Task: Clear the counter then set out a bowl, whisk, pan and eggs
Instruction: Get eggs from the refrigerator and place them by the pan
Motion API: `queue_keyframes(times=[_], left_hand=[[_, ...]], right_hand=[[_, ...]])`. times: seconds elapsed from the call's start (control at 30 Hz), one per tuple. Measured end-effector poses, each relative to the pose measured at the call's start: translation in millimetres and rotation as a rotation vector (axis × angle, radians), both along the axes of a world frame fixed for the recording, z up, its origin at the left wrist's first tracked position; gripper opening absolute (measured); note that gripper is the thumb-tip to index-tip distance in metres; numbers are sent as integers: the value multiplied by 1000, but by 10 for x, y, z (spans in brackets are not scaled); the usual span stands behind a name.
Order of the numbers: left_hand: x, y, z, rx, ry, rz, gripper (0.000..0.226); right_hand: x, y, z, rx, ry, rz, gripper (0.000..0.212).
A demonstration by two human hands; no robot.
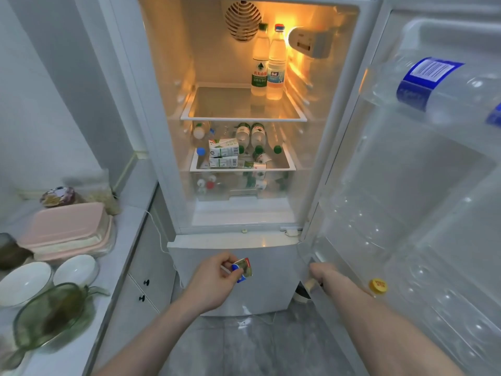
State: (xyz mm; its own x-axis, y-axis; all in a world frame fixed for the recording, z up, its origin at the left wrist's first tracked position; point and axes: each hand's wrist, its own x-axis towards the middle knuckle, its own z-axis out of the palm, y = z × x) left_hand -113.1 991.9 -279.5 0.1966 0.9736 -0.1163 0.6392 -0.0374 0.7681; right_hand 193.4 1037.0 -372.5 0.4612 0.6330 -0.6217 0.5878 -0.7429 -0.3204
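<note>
Both forearms reach up from the bottom of the frame. Left hand (214, 280) pinches a small, blue and red foil packet (243, 268) at lower centre, in front of the white fridge (238, 241). Right hand (324, 275) curls round the lower edge of the open fridge door (406, 185) at right, apparently gripping it. Inside, 2 clear plastic water bottles (268, 61) stand upright on the lit top shelf; more bottles and small white cartons (223, 153) lie below. At lower left, the pale counter (113, 267) carries 2 white bowls (48, 278), a green glass dish (51, 316) and stacked pink lidded containers (67, 229).
</note>
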Motion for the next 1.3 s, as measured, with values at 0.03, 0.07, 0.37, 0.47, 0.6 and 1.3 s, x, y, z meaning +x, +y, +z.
queue_keyframes(times=[0.03, 0.07, 0.37, 0.47, 0.6, 1.3], left_hand=[[-7, -28, 9, -1, -2, 6, 2], [-16, -53, 11, 1, -4, 10, 2], [-109, -359, -23, -21, -41, 127, 1], [-115, -518, -26, -34, -77, 179, 1], [-129, -830, -30, -81, -134, 275, 3], [230, -4035, -200, -182, -402, 1037, 19]], right_hand=[[0, 14, -24, 7, 8, 1, 39], [12, 14, -48, 28, 49, -26, 39], [-169, -156, 120, 681, 14, -272, 22], [-374, -360, 295, 899, 18, -175, 22], [-666, -697, 474, 1073, 116, -21, 28], [-1301, -2917, 651, 410, 919, 637, 23]])
